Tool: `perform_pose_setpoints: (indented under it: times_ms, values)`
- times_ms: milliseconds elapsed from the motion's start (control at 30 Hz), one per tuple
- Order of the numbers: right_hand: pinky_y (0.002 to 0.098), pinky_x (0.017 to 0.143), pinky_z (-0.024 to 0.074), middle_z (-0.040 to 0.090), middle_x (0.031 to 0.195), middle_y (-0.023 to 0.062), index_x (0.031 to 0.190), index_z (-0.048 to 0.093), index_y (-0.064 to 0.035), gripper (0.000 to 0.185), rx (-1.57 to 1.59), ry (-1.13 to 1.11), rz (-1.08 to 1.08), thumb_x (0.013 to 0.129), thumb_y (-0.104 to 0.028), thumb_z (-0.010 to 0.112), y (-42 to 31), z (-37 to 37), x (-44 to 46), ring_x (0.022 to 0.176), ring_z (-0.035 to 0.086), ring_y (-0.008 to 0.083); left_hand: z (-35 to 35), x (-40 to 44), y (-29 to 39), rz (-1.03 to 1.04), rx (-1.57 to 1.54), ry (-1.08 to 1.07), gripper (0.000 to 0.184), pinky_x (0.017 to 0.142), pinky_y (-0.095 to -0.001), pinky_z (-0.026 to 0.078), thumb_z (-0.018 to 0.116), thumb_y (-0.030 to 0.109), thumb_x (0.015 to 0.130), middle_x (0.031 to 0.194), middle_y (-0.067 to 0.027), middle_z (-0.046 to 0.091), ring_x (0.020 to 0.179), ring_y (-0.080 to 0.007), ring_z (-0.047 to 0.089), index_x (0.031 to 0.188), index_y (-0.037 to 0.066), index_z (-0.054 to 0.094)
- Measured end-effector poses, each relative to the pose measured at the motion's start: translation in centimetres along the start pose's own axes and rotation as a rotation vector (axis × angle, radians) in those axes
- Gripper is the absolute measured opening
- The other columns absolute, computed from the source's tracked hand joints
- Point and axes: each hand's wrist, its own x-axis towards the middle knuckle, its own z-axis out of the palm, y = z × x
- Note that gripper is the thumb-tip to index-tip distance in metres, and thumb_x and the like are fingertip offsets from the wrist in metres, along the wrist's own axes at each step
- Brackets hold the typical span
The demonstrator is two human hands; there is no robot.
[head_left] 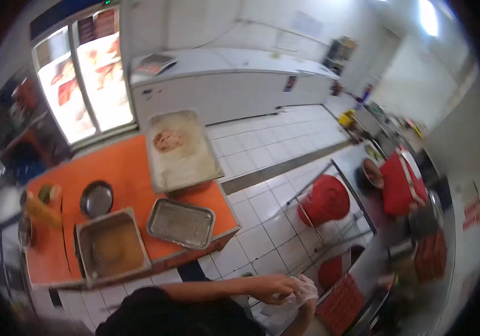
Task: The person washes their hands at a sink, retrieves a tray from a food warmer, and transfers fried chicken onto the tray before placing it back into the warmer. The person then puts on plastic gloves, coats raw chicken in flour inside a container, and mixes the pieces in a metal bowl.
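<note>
Black clothing [175, 316] lies nearest the camera, below the orange table [86, 182]. To the table's lower right, the left hand [276, 288] has its fingers curled nearly closed on thin, crinkled clear plastic [305, 287]. That plastic covers part of the right hand [307, 309], whose finger opening cannot be told. The left forearm reaches across nearly level; the right hand points up beside it. On the table, nearest the hands, sits a shallow metal tray [181, 224] with rounded corners; left of it are a square metal pan [111, 245] of cloudy orange-brown liquid and a round dark bowl [96, 199]. A large tray [186, 162] at the table's far right edge holds pale powder and a pinkish heap [168, 140]. Right of the table stands a glossy red bucket [325, 199]; farther right, red print on a wall sheet [473, 214] is too blurred to read.
</note>
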Motion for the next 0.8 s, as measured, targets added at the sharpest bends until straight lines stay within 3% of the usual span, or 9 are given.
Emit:
perform_pose_setpoints:
  times_ms: [67, 200, 267, 333, 467, 567, 633, 767, 800]
  values:
    - [0.0315, 0.064, 0.0482, 0.063, 0.085, 0.0056, 0.106, 0.065, -0.0045, 0.028, -0.012, 0.186, 0.383, 0.088, -0.026, 0.063, 4.0, -4.5, 4.0, 0.076, 0.060, 0.0165, 1.2, 3.0, -6.2, -0.419, -0.345, -0.190, 0.018, 0.072, -0.0445, 0.043, 0.062, 0.019, 0.091, 0.082, -0.0118, 0.056, 0.080, -0.0304, 0.058, 0.085, 0.005, 0.052]
    - [0.0305, 0.055, 0.0469, 0.063, 0.080, 0.0078, 0.101, 0.065, -0.0029, 0.030, 0.285, 0.346, 0.492, 0.089, -0.030, 0.059, 3.0, -14.8, 12.8, 0.065, 0.059, 0.0147, -1.9, 3.3, -18.2, -0.680, -0.011, -0.118, 0.036, 0.061, -0.0457, 0.041, 0.048, 0.038, 0.099, 0.069, -0.0171, 0.054, 0.062, -0.0342, 0.053, 0.090, 0.003, 0.050]
    - [0.0283, 0.054, 0.0467, 0.063, 0.079, 0.0066, 0.099, 0.065, -0.0036, 0.022, 0.284, 0.329, 0.587, 0.090, -0.023, 0.060, -1.8, -19.1, 18.5, 0.062, 0.058, 0.0132, -5.3, 2.8, -20.9, -0.982, 0.082, 0.120, 0.035, 0.061, -0.0411, 0.044, 0.054, 0.038, 0.097, 0.069, -0.0130, 0.058, 0.062, -0.0274, 0.055, 0.090, 0.003, 0.054]
    - [0.0277, 0.053, 0.0466, 0.063, 0.078, 0.0054, 0.098, 0.065, -0.0039, 0.018, 0.297, 0.159, 0.355, 0.090, -0.019, 0.060, -1.7, -20.1, 25.1, 0.062, 0.058, 0.0122, -7.9, 1.5, -23.2, -1.120, -0.061, 0.622, 0.029, 0.062, -0.0383, 0.047, 0.060, 0.032, 0.093, 0.074, -0.0116, 0.064, 0.065, -0.0232, 0.059, 0.088, 0.004, 0.061]
    - [0.0278, 0.058, 0.0487, 0.065, 0.077, 0.0041, 0.098, 0.066, -0.0038, 0.013, 0.162, -0.428, 0.036, 0.090, -0.013, 0.063, -6.3, -17.4, 38.1, 0.062, 0.058, 0.0123, -12.1, 0.7, -29.8, -1.142, 0.136, 1.172, 0.028, 0.063, -0.0329, 0.049, 0.063, 0.028, 0.092, 0.075, -0.0063, 0.066, 0.068, -0.0125, 0.059, 0.080, 0.003, 0.063]
    - [0.0327, 0.066, 0.0505, 0.066, 0.082, 0.0092, 0.100, 0.065, -0.0022, 0.020, 0.010, -0.755, -0.173, 0.090, -0.019, 0.063, -10.3, -12.6, 47.8, 0.069, 0.062, 0.0193, -17.1, 1.2, -35.7, -0.977, -0.315, 1.717, 0.024, 0.066, -0.0268, 0.049, 0.064, 0.024, 0.092, 0.077, -0.0035, 0.065, 0.074, -0.0093, 0.060, 0.081, 0.003, 0.066]
    - [0.0308, 0.069, 0.0516, 0.067, 0.088, 0.0089, 0.102, 0.063, -0.0018, 0.021, -0.236, -0.446, -0.674, 0.088, -0.017, 0.064, -13.6, -10.7, 52.6, 0.074, 0.065, 0.0189, -20.3, 5.3, -37.7, -0.866, -0.423, 1.955, 0.022, 0.069, -0.0231, 0.048, 0.061, 0.022, 0.095, 0.083, -0.0016, 0.065, 0.079, -0.0082, 0.061, 0.089, 0.002, 0.068]
    - [0.0353, 0.069, 0.0504, 0.064, 0.084, 0.0119, 0.100, 0.064, -0.0046, 0.020, -0.230, -0.366, -0.632, 0.085, -0.018, 0.065, -14.3, -6.4, 64.6, 0.074, 0.063, 0.0269, -27.2, 9.8, -42.2, -0.721, -0.567, 1.943, 0.025, 0.089, -0.0288, 0.049, 0.053, 0.016, 0.099, 0.108, -0.0053, 0.065, 0.100, -0.0133, 0.061, 0.114, 0.000, 0.064]
    - [0.0378, 0.068, 0.0496, 0.063, 0.083, 0.0130, 0.098, 0.064, -0.0051, 0.018, -0.293, -0.289, -0.814, 0.085, -0.019, 0.064, -14.1, -6.3, 67.9, 0.074, 0.062, 0.0300, -28.9, 10.6, -43.0, -0.601, -0.626, 1.968, 0.026, 0.091, -0.0289, 0.049, 0.052, 0.014, 0.098, 0.112, -0.0055, 0.064, 0.102, -0.0134, 0.060, 0.118, 0.000, 0.062]
